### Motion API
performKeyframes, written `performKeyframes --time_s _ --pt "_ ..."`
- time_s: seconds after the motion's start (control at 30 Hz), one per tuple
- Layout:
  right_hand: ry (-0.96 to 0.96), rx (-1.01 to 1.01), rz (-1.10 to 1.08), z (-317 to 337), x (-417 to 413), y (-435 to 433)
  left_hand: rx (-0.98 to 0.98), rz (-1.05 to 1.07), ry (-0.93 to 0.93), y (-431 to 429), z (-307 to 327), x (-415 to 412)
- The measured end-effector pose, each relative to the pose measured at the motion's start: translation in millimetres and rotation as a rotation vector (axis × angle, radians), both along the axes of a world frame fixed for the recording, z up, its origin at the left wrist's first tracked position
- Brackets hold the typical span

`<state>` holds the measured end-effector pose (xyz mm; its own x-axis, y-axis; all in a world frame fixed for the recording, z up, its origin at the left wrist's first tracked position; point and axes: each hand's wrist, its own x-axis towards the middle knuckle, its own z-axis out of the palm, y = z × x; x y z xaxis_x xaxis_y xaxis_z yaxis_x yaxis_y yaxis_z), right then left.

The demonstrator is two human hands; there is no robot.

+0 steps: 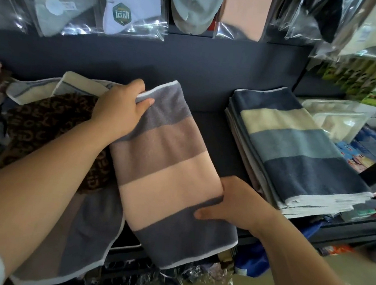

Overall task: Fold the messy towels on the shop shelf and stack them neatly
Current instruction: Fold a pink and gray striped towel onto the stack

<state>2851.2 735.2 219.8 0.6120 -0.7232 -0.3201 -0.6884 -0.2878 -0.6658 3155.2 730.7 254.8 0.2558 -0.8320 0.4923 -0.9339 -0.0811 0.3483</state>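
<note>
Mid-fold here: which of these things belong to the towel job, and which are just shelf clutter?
Job: grey-and-peach towel, gripped by left hand and right hand; folded stack; brown patterned towel; cream towel.
Lying about: bagged socks; clear plastic pack.

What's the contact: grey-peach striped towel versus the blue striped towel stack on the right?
Apart. Head view: bare dark shelf and the right hand lie between the grey-peach towel and the towel stack.
</note>
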Motion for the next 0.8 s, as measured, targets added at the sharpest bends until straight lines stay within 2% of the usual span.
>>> performKeyframes --time_s 0.13,0.4,0.57,0.8 --pt "0.034 0.030 -0.012 0 -19 17 0.005 0.066 -0.032 1 1 -2" --pt "-0.296 0.013 -0.149 58 -68 28 0.053 0.182 -0.057 10 21 -27" --pt "-0.605 0.210 -0.272 88 -123 20 0.123 0.191 -0.128 -1 39 -69" --pt "-0.742 0.362 -0.491 76 -199 1 0.235 0.052 -0.033 -38 35 -143"
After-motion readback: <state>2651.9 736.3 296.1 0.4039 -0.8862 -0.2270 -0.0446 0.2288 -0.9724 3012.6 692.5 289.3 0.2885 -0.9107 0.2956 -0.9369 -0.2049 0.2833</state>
